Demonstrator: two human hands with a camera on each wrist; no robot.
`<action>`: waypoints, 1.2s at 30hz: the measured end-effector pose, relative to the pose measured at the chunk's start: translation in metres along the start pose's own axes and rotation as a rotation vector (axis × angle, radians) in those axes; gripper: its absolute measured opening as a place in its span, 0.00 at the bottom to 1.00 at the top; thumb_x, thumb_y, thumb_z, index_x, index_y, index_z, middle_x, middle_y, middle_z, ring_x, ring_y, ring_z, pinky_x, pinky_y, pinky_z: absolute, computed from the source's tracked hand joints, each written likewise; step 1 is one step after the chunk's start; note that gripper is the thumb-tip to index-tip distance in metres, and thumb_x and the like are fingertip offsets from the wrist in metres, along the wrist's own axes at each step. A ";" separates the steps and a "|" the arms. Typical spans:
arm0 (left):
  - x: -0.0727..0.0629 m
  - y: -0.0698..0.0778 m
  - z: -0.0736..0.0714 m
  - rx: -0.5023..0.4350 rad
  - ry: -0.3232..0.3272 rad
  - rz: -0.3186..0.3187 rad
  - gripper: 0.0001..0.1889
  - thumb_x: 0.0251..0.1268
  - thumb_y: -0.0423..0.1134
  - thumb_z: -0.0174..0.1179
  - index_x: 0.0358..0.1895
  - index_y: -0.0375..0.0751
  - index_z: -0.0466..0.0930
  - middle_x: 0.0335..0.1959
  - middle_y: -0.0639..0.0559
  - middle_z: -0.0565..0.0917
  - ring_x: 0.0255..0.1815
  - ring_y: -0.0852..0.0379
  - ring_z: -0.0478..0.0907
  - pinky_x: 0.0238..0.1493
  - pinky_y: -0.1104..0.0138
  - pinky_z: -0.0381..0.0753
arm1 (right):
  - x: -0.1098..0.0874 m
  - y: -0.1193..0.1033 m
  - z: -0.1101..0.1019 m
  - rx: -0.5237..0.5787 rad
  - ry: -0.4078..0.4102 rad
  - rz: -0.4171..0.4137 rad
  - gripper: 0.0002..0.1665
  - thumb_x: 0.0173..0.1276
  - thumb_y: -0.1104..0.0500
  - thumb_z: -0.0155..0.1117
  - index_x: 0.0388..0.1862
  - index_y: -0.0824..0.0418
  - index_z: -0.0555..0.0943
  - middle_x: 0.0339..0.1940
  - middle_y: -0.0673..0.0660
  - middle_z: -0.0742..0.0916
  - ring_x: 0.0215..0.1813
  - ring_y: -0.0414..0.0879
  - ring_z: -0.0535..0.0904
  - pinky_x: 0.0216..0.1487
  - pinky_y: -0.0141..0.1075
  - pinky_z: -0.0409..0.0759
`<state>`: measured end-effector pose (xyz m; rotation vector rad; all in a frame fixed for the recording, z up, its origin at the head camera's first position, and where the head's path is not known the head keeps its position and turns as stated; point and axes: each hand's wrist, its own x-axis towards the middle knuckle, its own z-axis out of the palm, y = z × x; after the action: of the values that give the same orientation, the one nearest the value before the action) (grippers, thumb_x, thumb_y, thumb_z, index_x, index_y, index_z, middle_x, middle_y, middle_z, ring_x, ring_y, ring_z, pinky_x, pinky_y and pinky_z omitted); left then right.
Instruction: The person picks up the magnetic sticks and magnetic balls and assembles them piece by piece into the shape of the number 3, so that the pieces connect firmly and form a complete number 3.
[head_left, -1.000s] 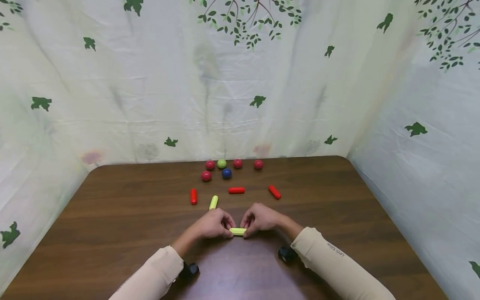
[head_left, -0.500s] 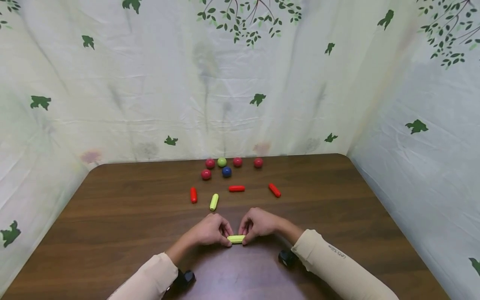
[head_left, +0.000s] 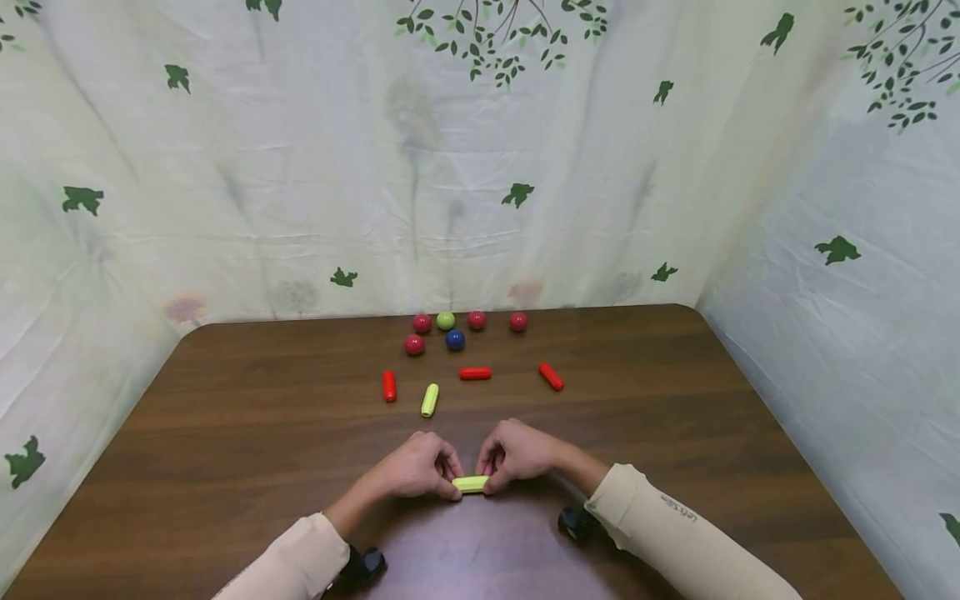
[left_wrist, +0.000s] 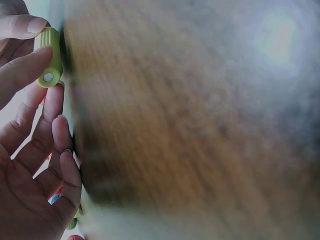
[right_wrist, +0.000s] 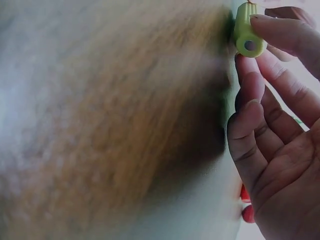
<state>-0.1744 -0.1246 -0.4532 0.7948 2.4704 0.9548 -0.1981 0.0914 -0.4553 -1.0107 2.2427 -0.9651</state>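
A ridged yellow-green rod (head_left: 471, 484) lies crosswise between both hands near the middle of the table. My left hand (head_left: 417, 467) pinches its left end between thumb and fingers; my right hand (head_left: 519, 454) pinches the right end the same way. In the left wrist view the rod (left_wrist: 51, 55) shows a round silvery spot on its end face, and a similar spot shows on the rod (right_wrist: 247, 32) in the right wrist view. Just beyond the left hand lies a second yellow-green rod (head_left: 430, 401), slightly slanted.
Three red rods lie farther back: one lengthwise (head_left: 389, 387), one crosswise (head_left: 475, 373), one slanted (head_left: 551, 377). Near the far edge of the brown table (head_left: 262, 417) sit several red balls (head_left: 518, 322), a green ball (head_left: 446, 321) and a blue ball (head_left: 455, 339). A printed cloth (head_left: 465, 167) hangs behind.
Both hands have drawn the pinched yellow-green rod a little toward the body. The second yellow-green rod, partly covered by the left hand before, now shows in full.
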 end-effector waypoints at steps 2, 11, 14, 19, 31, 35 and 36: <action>0.000 0.000 0.000 -0.003 0.000 0.004 0.07 0.43 0.36 0.75 0.25 0.47 0.85 0.19 0.63 0.79 0.22 0.68 0.73 0.27 0.72 0.73 | 0.000 0.000 0.000 -0.004 0.003 0.002 0.06 0.50 0.64 0.76 0.28 0.57 0.87 0.20 0.39 0.82 0.22 0.30 0.72 0.25 0.24 0.71; 0.000 -0.001 0.000 -0.006 -0.005 0.007 0.08 0.44 0.37 0.75 0.27 0.47 0.84 0.20 0.63 0.79 0.23 0.67 0.73 0.28 0.72 0.73 | 0.001 0.000 -0.001 0.011 0.002 -0.001 0.06 0.50 0.65 0.76 0.28 0.58 0.86 0.20 0.40 0.82 0.22 0.31 0.72 0.25 0.24 0.71; 0.001 -0.001 -0.001 -0.010 -0.019 0.003 0.08 0.45 0.38 0.75 0.28 0.48 0.84 0.21 0.63 0.79 0.24 0.66 0.73 0.28 0.71 0.73 | 0.001 0.000 -0.001 0.023 -0.003 0.002 0.06 0.51 0.65 0.75 0.28 0.58 0.86 0.20 0.40 0.82 0.22 0.31 0.72 0.25 0.25 0.70; 0.003 0.000 -0.002 -0.013 -0.032 -0.006 0.07 0.45 0.38 0.75 0.28 0.47 0.85 0.21 0.63 0.80 0.25 0.65 0.74 0.28 0.71 0.73 | 0.001 0.000 -0.002 0.035 -0.012 0.016 0.06 0.51 0.65 0.75 0.29 0.58 0.86 0.21 0.41 0.82 0.23 0.32 0.73 0.26 0.25 0.71; 0.002 0.000 -0.002 -0.024 -0.008 -0.011 0.07 0.43 0.38 0.76 0.27 0.47 0.86 0.20 0.62 0.81 0.22 0.66 0.74 0.26 0.71 0.73 | 0.002 0.004 -0.002 0.081 -0.019 0.012 0.06 0.51 0.66 0.75 0.28 0.59 0.86 0.20 0.42 0.82 0.22 0.31 0.74 0.25 0.25 0.71; 0.001 -0.001 -0.001 -0.026 -0.001 -0.012 0.08 0.43 0.38 0.76 0.28 0.48 0.86 0.20 0.62 0.81 0.22 0.65 0.74 0.26 0.71 0.73 | 0.001 0.004 -0.002 0.083 -0.015 0.017 0.06 0.51 0.66 0.75 0.28 0.58 0.86 0.20 0.42 0.83 0.22 0.32 0.74 0.25 0.25 0.71; 0.001 -0.001 -0.001 -0.023 0.000 -0.011 0.08 0.43 0.38 0.76 0.28 0.48 0.86 0.20 0.62 0.81 0.22 0.65 0.74 0.26 0.71 0.73 | 0.001 0.003 -0.002 0.082 -0.014 0.018 0.06 0.51 0.66 0.75 0.28 0.58 0.86 0.20 0.42 0.83 0.22 0.32 0.74 0.25 0.25 0.71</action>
<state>-0.1762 -0.1251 -0.4539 0.7731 2.4567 0.9780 -0.2015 0.0928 -0.4570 -0.9572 2.1782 -1.0301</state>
